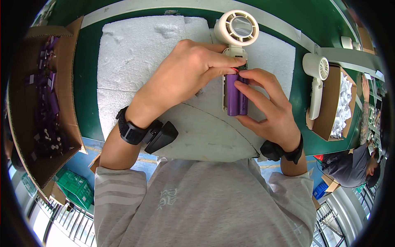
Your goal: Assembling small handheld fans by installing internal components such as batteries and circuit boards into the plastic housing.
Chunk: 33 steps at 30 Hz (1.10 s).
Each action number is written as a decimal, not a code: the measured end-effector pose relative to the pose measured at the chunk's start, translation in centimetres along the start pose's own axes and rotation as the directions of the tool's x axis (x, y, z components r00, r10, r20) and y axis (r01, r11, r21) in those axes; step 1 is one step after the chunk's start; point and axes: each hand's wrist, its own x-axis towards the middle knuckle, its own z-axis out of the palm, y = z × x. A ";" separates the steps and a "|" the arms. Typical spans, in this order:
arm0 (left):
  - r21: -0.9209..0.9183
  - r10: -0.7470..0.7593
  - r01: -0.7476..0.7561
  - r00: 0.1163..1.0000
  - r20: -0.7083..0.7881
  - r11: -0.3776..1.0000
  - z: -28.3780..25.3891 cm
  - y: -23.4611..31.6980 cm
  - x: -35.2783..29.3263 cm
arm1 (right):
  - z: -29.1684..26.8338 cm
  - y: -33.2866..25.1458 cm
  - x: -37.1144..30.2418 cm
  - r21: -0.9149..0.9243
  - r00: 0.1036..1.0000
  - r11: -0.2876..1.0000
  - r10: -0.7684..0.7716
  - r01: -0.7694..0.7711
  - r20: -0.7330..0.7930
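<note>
A cream handheld fan [237, 28] lies on a white foam sheet with its round head away from me and its handle opened. Two purple cylindrical battery cells [233, 96] lie side by side at the handle. My right hand [269, 107] grips them, thumb near their lower end and fingers at the upper end. My left hand [193, 66] pinches at the top of the cells, by red wires [235, 70] and a green circuit board [243, 65]. Its fingertips are closed there; what exactly they pinch is too small to make out.
On the left stands a cardboard box [76, 94] of purple battery cells. At right, another cream fan [316, 82] lies beside a cardboard box [329, 111] holding white pieces. A co-worker [349, 166] sits further right. A green crate [76, 187] is below left.
</note>
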 end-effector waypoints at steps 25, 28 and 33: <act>-0.037 -0.103 0.107 0.989 0.105 0.994 -0.9 0.3 0.2 | 1.1 -1.5 -0.5 -0.009 0.956 0.957 0.288 -0.289 -0.058; -0.049 -0.161 0.169 0.977 0.140 0.984 -1.1 0.4 0.3 | 0.8 -1.3 0.0 -0.005 0.961 0.962 0.272 -0.272 -0.057; -0.054 -0.129 0.132 0.990 0.064 0.990 -0.6 0.4 0.1 | 0.8 -0.4 0.7 0.095 0.957 0.954 0.288 -0.284 -0.032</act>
